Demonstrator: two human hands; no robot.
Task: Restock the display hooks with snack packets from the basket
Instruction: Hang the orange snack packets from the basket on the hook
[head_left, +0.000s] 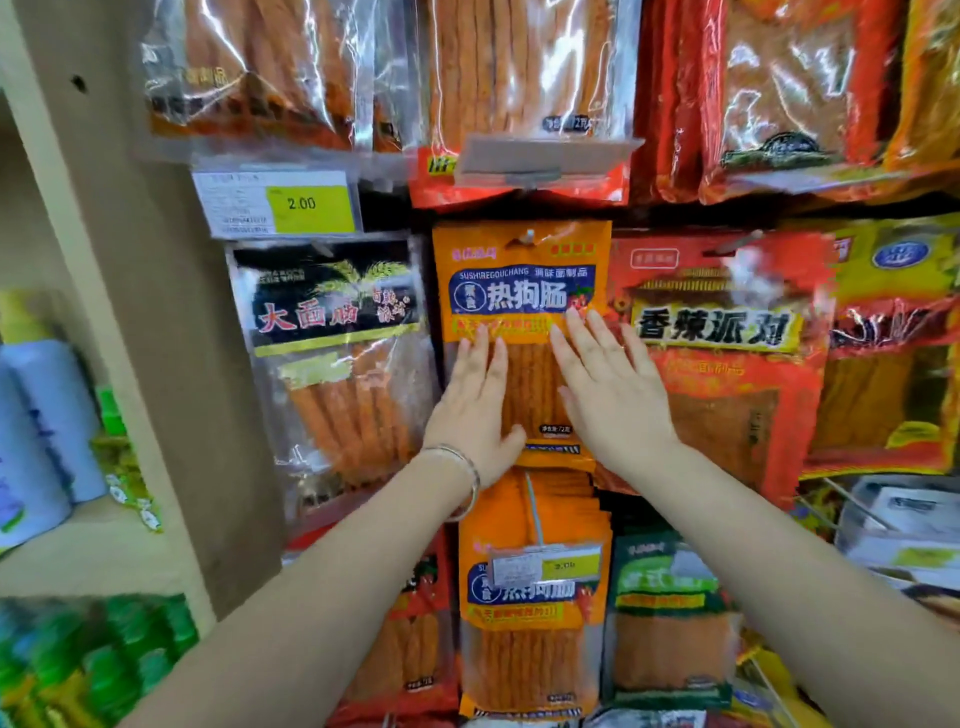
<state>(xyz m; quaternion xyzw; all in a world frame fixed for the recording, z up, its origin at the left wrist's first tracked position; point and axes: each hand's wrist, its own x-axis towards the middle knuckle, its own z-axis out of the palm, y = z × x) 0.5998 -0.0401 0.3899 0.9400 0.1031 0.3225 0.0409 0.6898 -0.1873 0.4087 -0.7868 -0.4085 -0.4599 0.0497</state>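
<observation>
While the orange snack packet (522, 312) hangs on its hook (529, 236) betw. a black packet (332, 332) and a red one (722, 353), both hands press flat on it — left hand (475, 410) & right hand (613, 395), fingers spread, grip open, holding nothing.

price tag (545, 566) print blurred, green packets (98, 660) blurred, edge-cropped
</observation>
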